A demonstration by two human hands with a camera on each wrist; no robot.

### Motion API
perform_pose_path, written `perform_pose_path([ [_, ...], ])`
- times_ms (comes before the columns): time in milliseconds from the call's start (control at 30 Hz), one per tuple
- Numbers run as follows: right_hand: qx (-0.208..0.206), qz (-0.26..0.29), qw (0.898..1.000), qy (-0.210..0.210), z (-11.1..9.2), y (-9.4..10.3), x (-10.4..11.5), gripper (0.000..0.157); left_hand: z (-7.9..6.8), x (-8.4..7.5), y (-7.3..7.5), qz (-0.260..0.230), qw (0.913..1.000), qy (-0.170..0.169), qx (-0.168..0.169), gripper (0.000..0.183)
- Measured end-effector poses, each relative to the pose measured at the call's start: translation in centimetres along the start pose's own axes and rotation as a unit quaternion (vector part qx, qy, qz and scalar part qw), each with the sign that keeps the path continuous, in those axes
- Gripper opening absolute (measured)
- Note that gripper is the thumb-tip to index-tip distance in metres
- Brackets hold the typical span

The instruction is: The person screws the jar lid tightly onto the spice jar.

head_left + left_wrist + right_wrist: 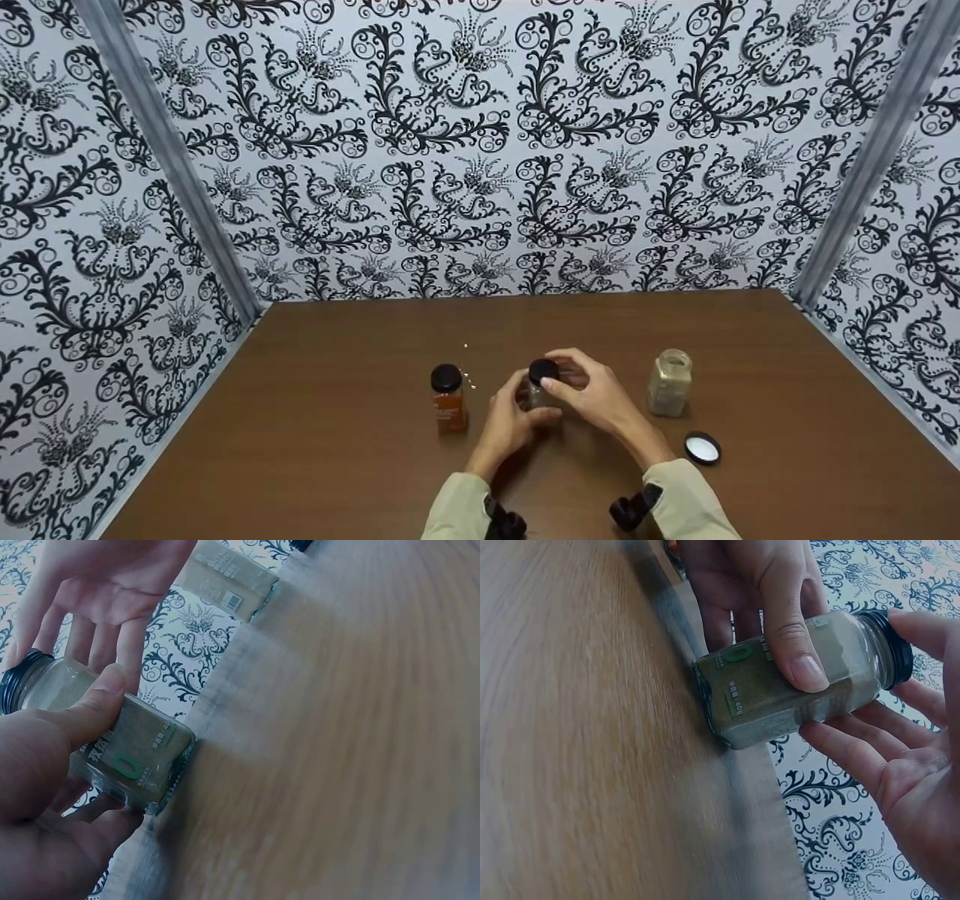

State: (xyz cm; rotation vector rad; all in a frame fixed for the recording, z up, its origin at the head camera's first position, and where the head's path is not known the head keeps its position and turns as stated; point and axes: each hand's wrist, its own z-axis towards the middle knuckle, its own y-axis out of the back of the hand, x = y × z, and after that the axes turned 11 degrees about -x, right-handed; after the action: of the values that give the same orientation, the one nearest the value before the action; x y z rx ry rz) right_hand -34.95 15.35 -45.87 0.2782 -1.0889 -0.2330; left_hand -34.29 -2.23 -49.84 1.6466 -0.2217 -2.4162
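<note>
A clear glass spice jar (pixel 761 701) with greyish-brown powder and a black lid (pixel 543 370) stands upright on the table in front of me. My left hand (pixel 510 426) grips its body, thumb across the labelled side in both wrist views. With thumb and fingers, my right hand (pixel 600 391) holds the lid at the rim, and its other fingers lie beside the glass. The lid sits on the jar's neck. Right of the hands is a second jar (pixel 670 386) of pale powder, uncapped. Its likely match, a loose black lid (pixel 703 448), lies white inside up nearby.
A capped jar of orange-red spice (pixel 448 405) stands left of my left hand. Small pale crumbs (pixel 469 376) lie on the brown table (pixel 337 375) beside it. Patterned walls (pixel 450 150) close off the table's back and sides.
</note>
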Motion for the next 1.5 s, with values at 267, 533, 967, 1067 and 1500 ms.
perform_pose_path([
  [267, 0.009, -0.004, 1.000, 0.020, 0.0, 0.1, -0.1, 0.039, -0.1, 0.0, 0.0, 0.005, 1.0000, -0.001, -0.003, 0.059],
  [533, -0.001, 0.009, 1.000, -0.020, 0.0, 0.0, 0.2, 0.035, 0.0, 0.0, 0.0, 0.003, 1.0000, -0.008, -0.004, 0.058],
  [967, 0.017, -0.011, 1.000, -0.021, 0.1, 0.0, 0.3, 0.047, 0.1, 0.1, -0.1, -0.018, 0.9998, 0.011, 0.000, 0.059],
  [1067, 0.033, -0.024, 0.999, -0.018, 0.1, 0.1, 0.4, 0.050, 0.2, 0.1, -0.1, -0.018, 0.9998, 0.003, -0.003, 0.059],
  [1500, -0.029, -0.024, 0.999, -0.023, 0.0, -1.1, 0.4, 0.039, 0.0, 0.1, -0.1, -0.010, 0.9999, -0.002, -0.005, 0.057],
])
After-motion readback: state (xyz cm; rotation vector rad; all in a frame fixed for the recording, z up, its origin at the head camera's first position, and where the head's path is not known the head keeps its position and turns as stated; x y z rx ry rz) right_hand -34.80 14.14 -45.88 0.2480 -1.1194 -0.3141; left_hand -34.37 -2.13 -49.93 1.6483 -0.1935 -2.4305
